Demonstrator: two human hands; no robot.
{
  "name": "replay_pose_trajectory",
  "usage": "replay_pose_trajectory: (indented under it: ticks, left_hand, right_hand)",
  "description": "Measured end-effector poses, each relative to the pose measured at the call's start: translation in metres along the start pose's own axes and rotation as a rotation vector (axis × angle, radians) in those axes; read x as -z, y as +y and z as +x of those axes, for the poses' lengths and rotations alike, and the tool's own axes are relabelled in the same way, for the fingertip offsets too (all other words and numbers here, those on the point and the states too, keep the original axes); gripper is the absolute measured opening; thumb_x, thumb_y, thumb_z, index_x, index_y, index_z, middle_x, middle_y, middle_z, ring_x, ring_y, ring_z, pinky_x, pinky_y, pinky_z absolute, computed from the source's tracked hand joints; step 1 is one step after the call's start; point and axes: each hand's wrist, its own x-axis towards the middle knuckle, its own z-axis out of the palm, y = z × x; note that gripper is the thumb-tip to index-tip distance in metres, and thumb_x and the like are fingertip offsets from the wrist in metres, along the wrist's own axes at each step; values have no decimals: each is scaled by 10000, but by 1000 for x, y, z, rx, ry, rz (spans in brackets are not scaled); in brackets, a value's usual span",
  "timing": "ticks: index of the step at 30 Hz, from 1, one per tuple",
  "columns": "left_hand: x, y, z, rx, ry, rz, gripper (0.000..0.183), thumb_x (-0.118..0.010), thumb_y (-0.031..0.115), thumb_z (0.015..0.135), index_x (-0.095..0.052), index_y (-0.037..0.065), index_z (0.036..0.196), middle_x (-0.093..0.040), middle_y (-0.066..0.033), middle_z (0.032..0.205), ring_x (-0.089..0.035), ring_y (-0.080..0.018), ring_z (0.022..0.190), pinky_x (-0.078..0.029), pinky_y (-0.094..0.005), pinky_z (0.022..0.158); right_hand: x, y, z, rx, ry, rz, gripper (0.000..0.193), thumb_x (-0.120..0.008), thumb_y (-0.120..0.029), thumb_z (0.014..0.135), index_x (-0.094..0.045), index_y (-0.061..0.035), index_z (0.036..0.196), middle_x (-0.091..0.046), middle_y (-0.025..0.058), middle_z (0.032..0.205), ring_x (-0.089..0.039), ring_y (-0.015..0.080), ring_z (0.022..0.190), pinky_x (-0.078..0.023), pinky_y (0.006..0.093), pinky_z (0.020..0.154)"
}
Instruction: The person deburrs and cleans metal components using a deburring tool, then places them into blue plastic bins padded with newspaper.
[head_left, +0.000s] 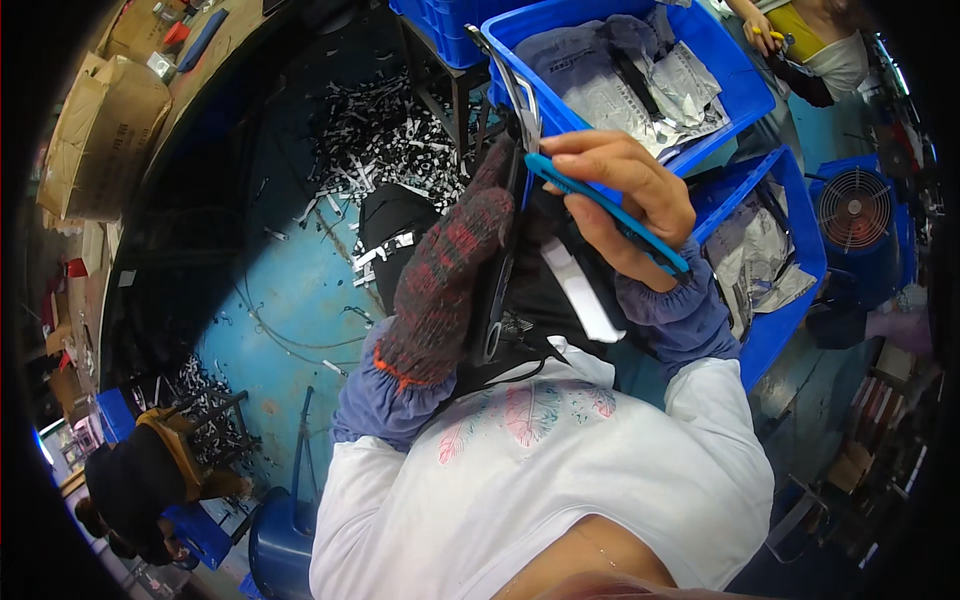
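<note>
My left hand [455,265], in a dark grey and red knitted glove, is closed around a long black part [492,295] held roughly upright before my body. Pale, curved metal-looking bars [518,88] show at its upper end. My bare right hand [630,195] grips a slim blue-handled cutter [610,212], slanting down to the right. Its far end meets the upper portion of the black part; the blade itself cannot be made out. Below my right hand a white strip [582,292] hangs over dark material near my lap.
Blue bins [752,112] with grey plastic wrapping stand ahead and to the right. Black and white scraps [385,130] litter the floor. A fan [855,205] is at far right, a cardboard box [105,135] at left. Other people appear at lower left and upper right.
</note>
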Motion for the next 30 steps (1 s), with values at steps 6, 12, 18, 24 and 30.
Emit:
replay_pose_trajectory:
  ticks: [6,12,18,24,30]
  left_hand:
    - [7,9,-5,163,77,224,664,-624,412,888,-431,94,1439,-675,-90,991,-642,-152,829,-518,-284,728]
    - [18,8,-5,82,-48,258,427,-547,157,980,-494,94,1399,-536,-146,1356,-626,-150,968,-534,-281,802]
    - [25,4,-3,-33,-120,567,427,-535,67,968,-503,98,1393,-389,-191,1495,-614,-163,1027,-532,-295,807]
    - [5,13,0,183,6,261,580,-613,338,936,-452,70,1425,-658,-64,1120,-631,-111,904,-503,-232,757]
    - [0,-5,8,-24,116,262,585,-568,300,980,-367,63,1476,-616,-35,1132,-577,-93,855,-484,-229,740]
  right_hand:
    - [9,0,-1,-1,-21,39,269,-714,74,766,-673,35,1029,-684,184,987,-690,284,959,-557,333,818]
    - [16,5,5,80,-86,-46,279,-711,93,750,-673,33,1020,-682,170,944,-692,291,956,-561,346,816]
    - [25,7,10,153,-169,-90,263,-716,85,738,-673,32,992,-684,163,928,-698,293,921,-567,339,776]
    - [16,4,9,125,-193,-218,177,-683,67,752,-652,32,923,-696,174,942,-707,282,845,-570,323,724]
    - [-11,9,1,-56,20,-145,121,-646,42,796,-633,47,917,-691,190,958,-693,282,802,-541,316,697]
